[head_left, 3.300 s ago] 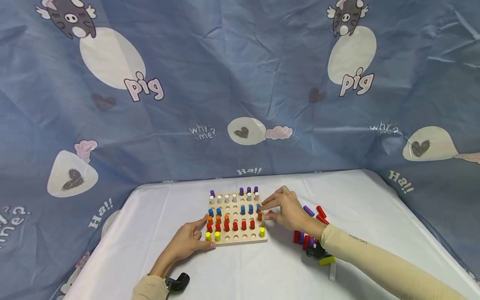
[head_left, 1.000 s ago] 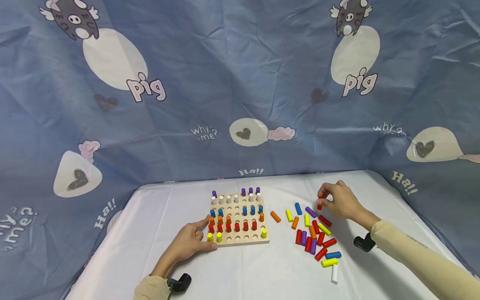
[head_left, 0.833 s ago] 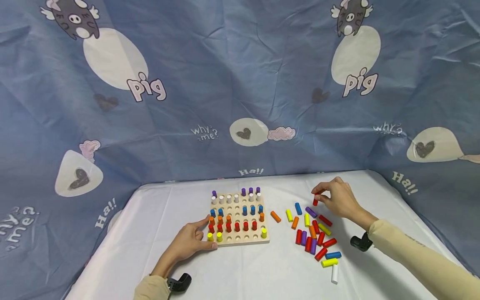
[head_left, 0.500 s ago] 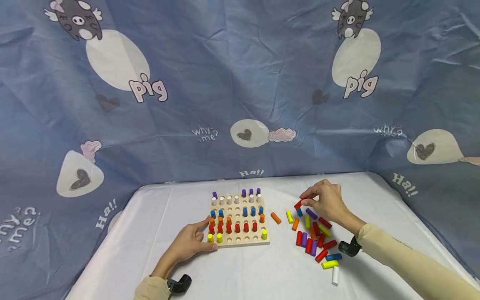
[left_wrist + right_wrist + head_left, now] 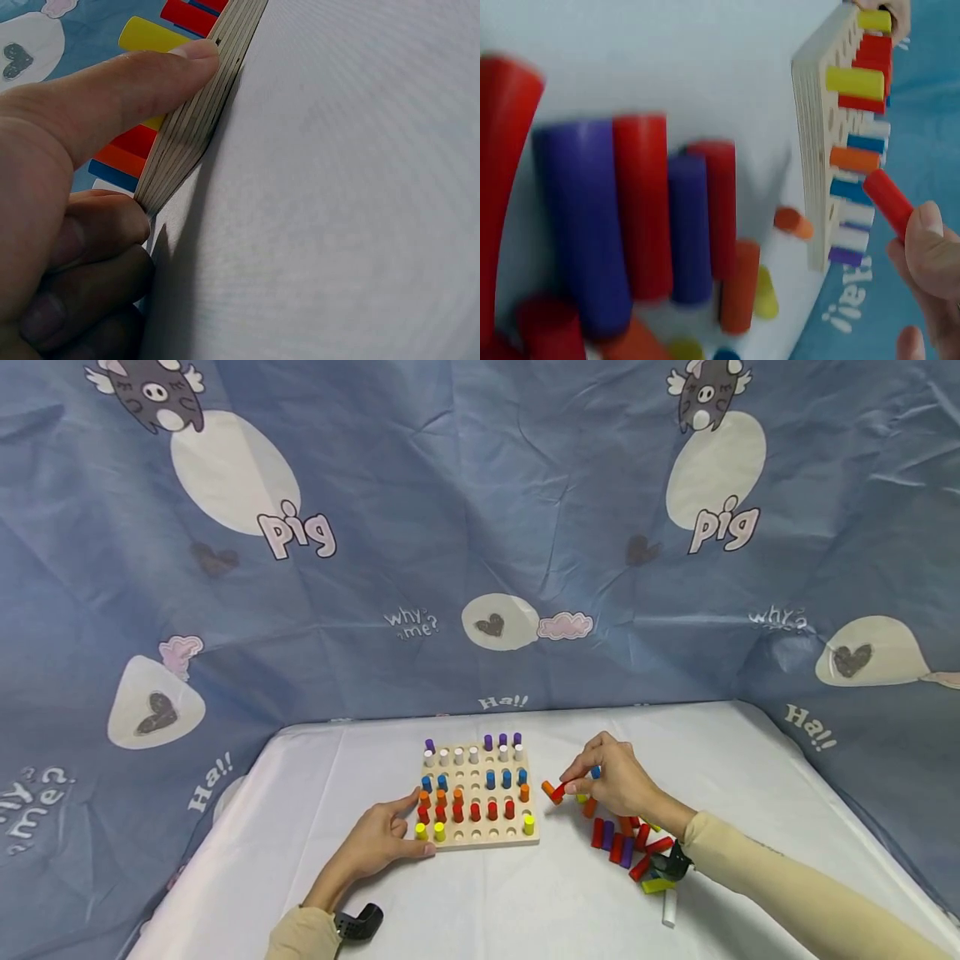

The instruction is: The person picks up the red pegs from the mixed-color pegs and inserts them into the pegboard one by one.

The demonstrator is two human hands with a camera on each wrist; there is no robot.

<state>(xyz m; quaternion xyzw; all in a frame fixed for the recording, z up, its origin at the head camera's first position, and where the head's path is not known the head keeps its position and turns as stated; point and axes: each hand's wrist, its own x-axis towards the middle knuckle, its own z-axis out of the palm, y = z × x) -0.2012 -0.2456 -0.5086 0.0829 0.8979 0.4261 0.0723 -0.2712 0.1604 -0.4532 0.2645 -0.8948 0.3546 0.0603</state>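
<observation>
My left hand holds the front left corner of a wooden pegboard; in the left wrist view its thumb presses the layered edge and the other fingers curl at the side. Rows of purple, white, blue, orange, red and yellow pegs stand in the board, with bare holes among them. Right of the board, my right hand pinches a red peg between thumb and fingertips. That peg is tilted in the air, over a loose orange peg in the head view.
Loose pegs lie in a cluster right of the board, partly hidden under my right hand and forearm, among them a purple peg, a yellow peg and a white peg. White cloth covers the table; a blue printed curtain hangs behind.
Since one second ago my right hand has carried the red peg leftward from beyond the loose pegs to near the board's right side. My left hand has stayed at the corner.
</observation>
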